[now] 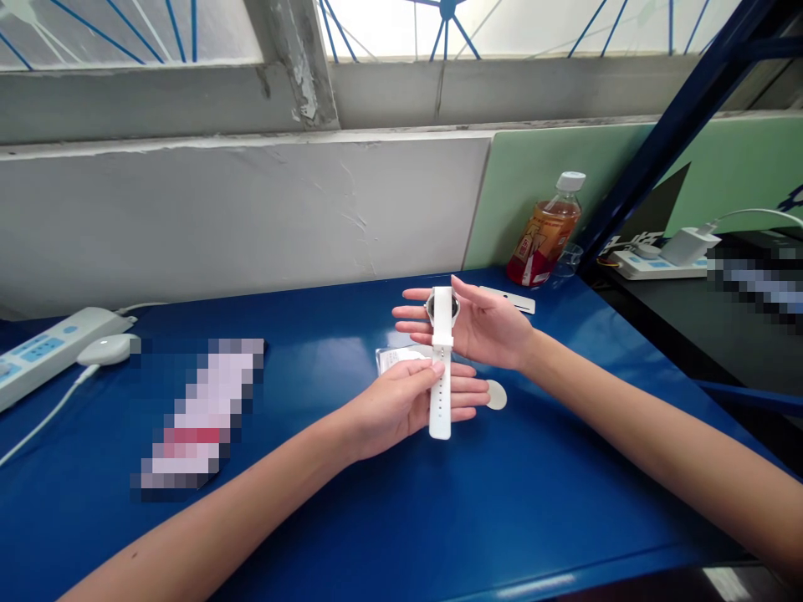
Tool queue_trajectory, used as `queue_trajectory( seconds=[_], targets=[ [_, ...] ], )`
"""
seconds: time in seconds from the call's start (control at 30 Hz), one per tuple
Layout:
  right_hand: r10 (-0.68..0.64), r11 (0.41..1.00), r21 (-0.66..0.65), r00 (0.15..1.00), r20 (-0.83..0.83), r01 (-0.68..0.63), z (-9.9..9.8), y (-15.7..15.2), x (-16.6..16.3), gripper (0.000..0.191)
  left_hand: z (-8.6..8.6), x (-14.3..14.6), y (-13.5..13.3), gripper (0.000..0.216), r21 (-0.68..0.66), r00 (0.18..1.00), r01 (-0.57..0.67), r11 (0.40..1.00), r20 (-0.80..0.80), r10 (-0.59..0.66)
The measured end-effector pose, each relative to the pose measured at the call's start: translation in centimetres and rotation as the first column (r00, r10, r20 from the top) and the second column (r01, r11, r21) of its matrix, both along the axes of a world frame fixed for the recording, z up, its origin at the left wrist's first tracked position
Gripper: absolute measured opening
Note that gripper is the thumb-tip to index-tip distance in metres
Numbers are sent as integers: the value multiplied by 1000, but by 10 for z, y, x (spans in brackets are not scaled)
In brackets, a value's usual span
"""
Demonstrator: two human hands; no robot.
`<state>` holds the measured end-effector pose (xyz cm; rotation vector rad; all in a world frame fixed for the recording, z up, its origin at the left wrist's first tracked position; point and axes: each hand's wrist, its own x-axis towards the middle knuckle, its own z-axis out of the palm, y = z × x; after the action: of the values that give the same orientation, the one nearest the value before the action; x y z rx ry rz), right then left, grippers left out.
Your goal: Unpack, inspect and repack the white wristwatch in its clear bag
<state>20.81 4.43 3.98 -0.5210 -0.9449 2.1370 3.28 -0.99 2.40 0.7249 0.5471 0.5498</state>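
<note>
A white-strapped wristwatch (442,359) hangs upright over the blue table (389,518), its round case at the top and the strap pointing down. My left hand (401,401) pinches the strap near its middle between thumb and fingers. My right hand (477,322) is palm up with fingers stretched out, and the watch case rests against its fingers. Under the hands lie a clear plastic wrapper (395,359) and a small white disc (496,395).
A white power strip (38,355) with a plug and cord lies at the far left. A blurred-out flat object (201,414) lies left of centre. A bottle of amber drink (545,234) stands at the back, near a white strip (511,299) and a second power strip with charger (665,259).
</note>
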Motion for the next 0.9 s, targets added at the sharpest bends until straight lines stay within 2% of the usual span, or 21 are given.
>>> queue_trajectory(
  seconds=[0.43,0.73,0.9],
  targets=[
    [4,998,65,1000,-17,-3,-4,2,1,47,6,1,1,30,-36,998,-44,998,-44,42],
    [-85,990,117,996,32,81,-8,6,4,36,4,0,1,27,-35,998,-49,998,-41,48],
    [-154,980,132,988,18,151,-8,8,6,31,-1,-2,2,31,-68,999,24,997,39,-21]
  ],
)
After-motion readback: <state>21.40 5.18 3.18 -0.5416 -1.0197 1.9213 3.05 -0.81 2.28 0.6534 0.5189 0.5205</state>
